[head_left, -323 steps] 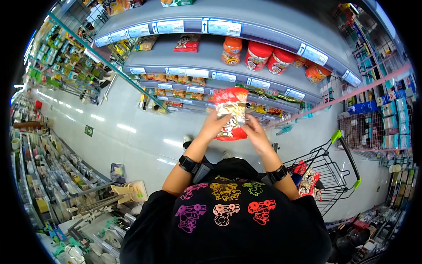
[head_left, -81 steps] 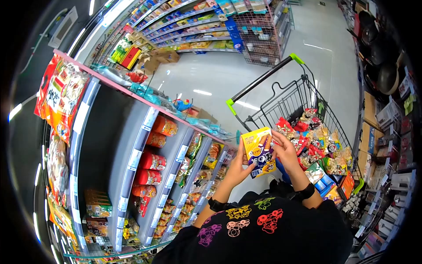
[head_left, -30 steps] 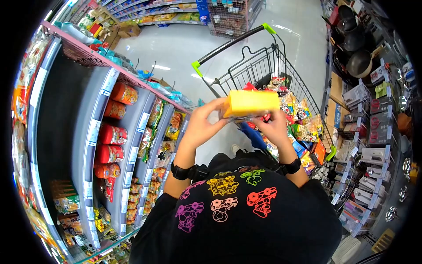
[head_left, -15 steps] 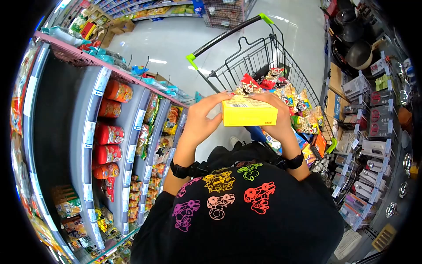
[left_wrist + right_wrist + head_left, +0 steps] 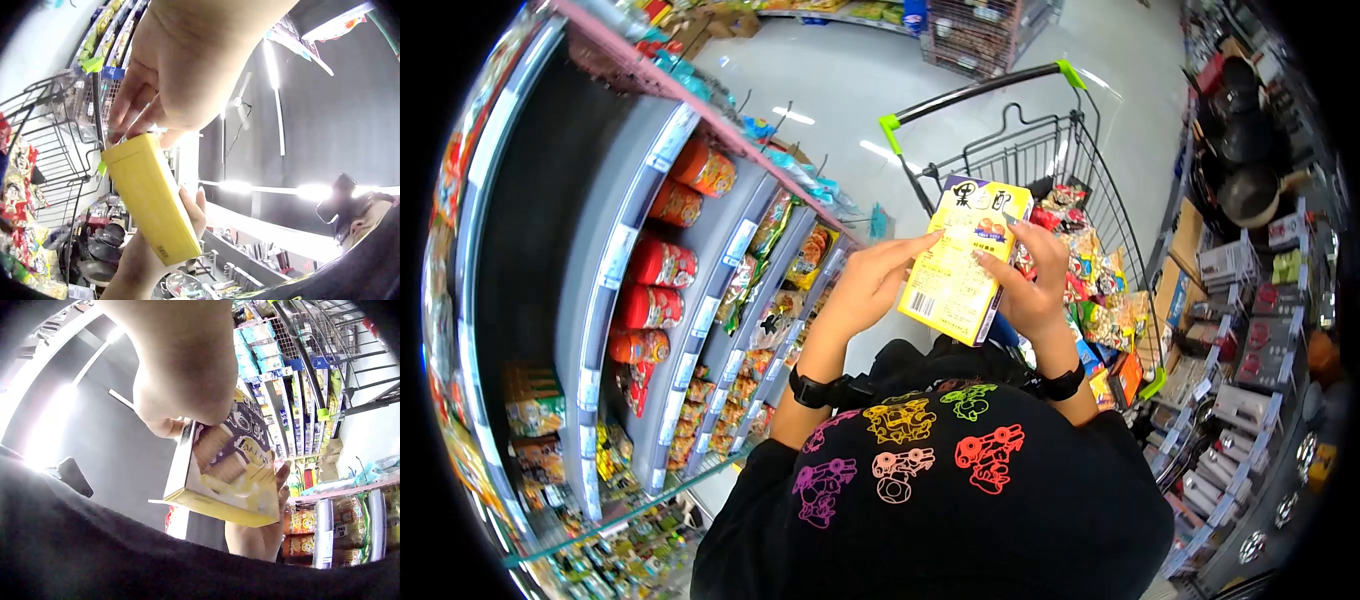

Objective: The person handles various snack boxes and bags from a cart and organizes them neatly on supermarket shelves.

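Observation:
A yellow snack box [image 5: 955, 270] is held in front of the chest in both hands, tilted, with a printed panel and barcode facing up in the head view. My left hand [image 5: 862, 288] grips its left edge; in the left wrist view those fingers bend around one end of the box [image 5: 150, 203]. On the opposite edge my right hand [image 5: 1038, 285] holds it, fingertips over the printed face. From the right wrist the box [image 5: 234, 465] shows a picture of stick-shaped biscuits, partly covered by my right hand [image 5: 187, 375].
Just beyond my hands stands a shopping cart [image 5: 990, 140], loaded with several snack bags [image 5: 1100, 270]. To the left, shelves hold red-lidded jars [image 5: 662, 263] and packets. Pans [image 5: 1250, 195] and kitchenware line the right side of the aisle.
A red snack bag was in my hands at a shelf; later the yellow box was, picture side up. Since then the box has turned over, through an edge-on view, to its barcode panel.

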`<state>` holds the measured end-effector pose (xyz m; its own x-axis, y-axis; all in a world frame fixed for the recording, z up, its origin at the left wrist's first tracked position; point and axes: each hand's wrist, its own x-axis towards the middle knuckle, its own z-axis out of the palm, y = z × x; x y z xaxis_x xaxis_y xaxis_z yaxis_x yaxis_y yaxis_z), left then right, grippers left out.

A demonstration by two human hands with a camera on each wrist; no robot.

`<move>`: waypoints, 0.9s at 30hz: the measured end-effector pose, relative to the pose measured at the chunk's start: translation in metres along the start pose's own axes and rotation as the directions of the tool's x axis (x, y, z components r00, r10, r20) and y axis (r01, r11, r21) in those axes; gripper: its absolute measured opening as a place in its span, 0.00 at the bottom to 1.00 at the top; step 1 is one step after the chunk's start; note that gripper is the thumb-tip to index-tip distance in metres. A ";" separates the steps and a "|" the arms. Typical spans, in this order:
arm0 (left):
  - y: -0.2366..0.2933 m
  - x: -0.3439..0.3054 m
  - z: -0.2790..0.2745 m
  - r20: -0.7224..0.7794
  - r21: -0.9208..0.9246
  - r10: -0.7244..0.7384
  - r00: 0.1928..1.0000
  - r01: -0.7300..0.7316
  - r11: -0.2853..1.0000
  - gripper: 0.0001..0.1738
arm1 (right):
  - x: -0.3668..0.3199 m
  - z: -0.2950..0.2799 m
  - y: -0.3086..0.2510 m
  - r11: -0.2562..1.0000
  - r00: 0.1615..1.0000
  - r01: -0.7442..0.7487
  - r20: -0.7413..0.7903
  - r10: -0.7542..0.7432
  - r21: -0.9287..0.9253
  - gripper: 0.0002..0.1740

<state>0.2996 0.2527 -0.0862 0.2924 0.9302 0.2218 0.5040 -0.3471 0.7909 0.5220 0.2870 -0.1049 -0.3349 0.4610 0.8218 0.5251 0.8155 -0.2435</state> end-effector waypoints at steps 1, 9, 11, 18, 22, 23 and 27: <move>-0.001 -0.005 -0.005 0.015 -0.020 -0.048 0.999 0.049 0.999 0.26 | 0.000 0.006 -0.002 0.999 0.999 0.031 0.010 -0.031 -0.023 0.17; -0.027 -0.063 0.010 -0.001 -0.337 -0.222 0.975 0.209 0.918 0.47 | 0.031 0.047 -0.039 0.972 0.958 0.206 0.179 -0.225 0.115 0.18; -0.027 -0.083 0.008 0.149 -0.611 -0.318 0.936 0.340 0.715 0.51 | 0.036 0.059 -0.054 0.943 0.914 0.269 0.256 -0.314 0.198 0.19; -0.024 -0.169 -0.002 0.213 -0.963 -0.460 0.862 0.264 0.047 0.37 | 0.049 0.098 -0.137 0.800 0.843 0.172 0.334 -0.421 0.574 0.22; -0.034 -0.235 0.000 -0.084 -0.991 -0.444 0.892 -0.028 0.129 0.39 | 0.043 0.111 -0.192 0.781 0.919 -0.050 0.334 -0.208 0.623 0.33; -0.027 -0.251 -0.005 -0.127 -0.989 -0.473 0.872 -0.072 0.132 0.40 | 0.042 0.115 -0.200 0.783 0.883 -0.073 0.405 -0.237 0.618 0.39; 0.003 -0.286 -0.036 -0.286 -0.949 -0.419 0.861 -0.195 0.248 0.44 | 0.023 0.150 -0.215 0.649 0.784 -0.143 0.485 -0.387 0.748 0.28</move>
<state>0.1883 -0.0099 -0.1266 -0.1922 0.9811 0.0227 -0.7032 -0.1538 0.6941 0.2839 0.1749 -0.1105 -0.8454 0.2161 0.4885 -0.1965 0.7247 -0.6605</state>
